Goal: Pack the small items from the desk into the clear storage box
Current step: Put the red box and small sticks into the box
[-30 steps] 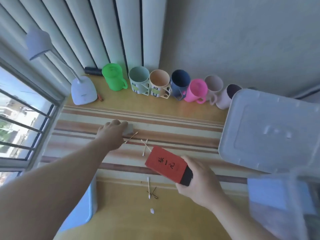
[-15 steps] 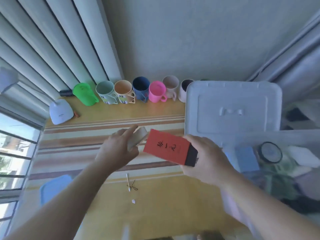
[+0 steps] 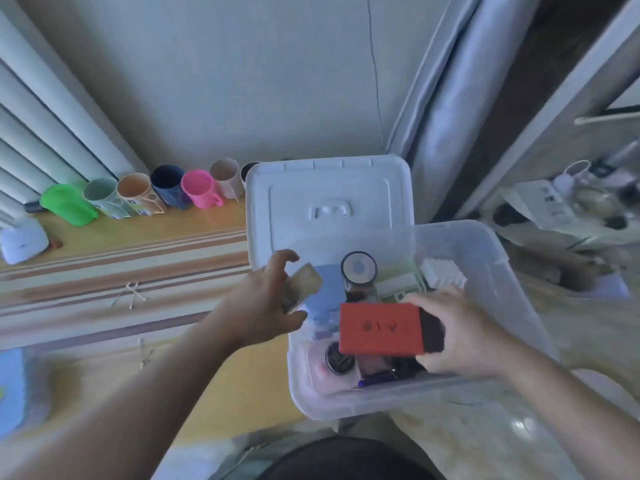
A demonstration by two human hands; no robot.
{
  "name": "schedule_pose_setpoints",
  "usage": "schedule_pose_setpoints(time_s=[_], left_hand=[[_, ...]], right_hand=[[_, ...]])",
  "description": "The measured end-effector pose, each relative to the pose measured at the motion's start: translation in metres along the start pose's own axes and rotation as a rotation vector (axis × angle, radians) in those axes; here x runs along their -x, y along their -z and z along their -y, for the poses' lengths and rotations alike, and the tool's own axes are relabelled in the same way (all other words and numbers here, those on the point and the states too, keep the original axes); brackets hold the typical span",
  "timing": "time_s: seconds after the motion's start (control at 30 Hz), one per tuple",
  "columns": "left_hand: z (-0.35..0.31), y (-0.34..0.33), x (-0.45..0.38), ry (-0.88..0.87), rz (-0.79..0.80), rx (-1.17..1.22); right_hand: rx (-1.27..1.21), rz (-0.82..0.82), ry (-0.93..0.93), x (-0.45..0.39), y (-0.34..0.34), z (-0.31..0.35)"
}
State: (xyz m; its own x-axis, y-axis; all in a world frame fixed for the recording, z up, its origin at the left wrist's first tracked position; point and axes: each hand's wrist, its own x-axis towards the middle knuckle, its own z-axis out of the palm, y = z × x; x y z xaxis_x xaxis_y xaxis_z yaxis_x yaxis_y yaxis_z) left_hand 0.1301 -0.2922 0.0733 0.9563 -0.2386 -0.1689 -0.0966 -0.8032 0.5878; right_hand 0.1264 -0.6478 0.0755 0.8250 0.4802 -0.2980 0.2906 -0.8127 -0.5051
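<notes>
Over the clear storage box [image 3: 485,244], the right hand [image 3: 460,334] has its grip curled round a red packet [image 3: 379,329], while the left hand [image 3: 266,303] pinches a small tan block [image 3: 301,287] at the box's left wall. Released from here, I judge the block could clip the rim and fall to the desk [image 3: 145,233]. The packet may land on the jars and wedge. Cotton swabs [image 3: 131,294] remain unpacked.

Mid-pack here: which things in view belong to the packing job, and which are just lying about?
Job:
clear storage box
red box in the right hand
tan block in the left hand
cotton swabs on the desk

Lying about:
row of cups
box lid
white lamp base
</notes>
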Motion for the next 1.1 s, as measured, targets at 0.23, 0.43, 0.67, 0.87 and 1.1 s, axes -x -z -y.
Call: schedule_pose_setpoints(time_s=[0.23, 0.43, 0.67, 0.87, 1.1], left_hand=[[-0.047, -0.034, -0.017, -0.086, -0.018, -0.060], [-0.055, -0.048, -0.017, -0.063, -0.078, -0.115], [-0.064, -0.069, -0.008, -0.025, -0.027, -0.050], [-0.088, -0.097, -0.024, -0.117, 0.070, -0.043], [-0.128, -0.141, -0.049, -0.199, 0.140, -0.060]], right_hand=[[-0.074, 0.233, 0.100, -0.025, -0.049, -0.006], [-0.187, 0.355, 0.112, -0.037, -0.063, -0.002], [-0.274, 0.153, -0.087, -0.019, -0.033, -0.032], [-0.139, -0.112, 0.073, -0.015, -0.023, -0.043], [0.216, 0.025, 0.055, -0.006, -0.011, -0.077]])
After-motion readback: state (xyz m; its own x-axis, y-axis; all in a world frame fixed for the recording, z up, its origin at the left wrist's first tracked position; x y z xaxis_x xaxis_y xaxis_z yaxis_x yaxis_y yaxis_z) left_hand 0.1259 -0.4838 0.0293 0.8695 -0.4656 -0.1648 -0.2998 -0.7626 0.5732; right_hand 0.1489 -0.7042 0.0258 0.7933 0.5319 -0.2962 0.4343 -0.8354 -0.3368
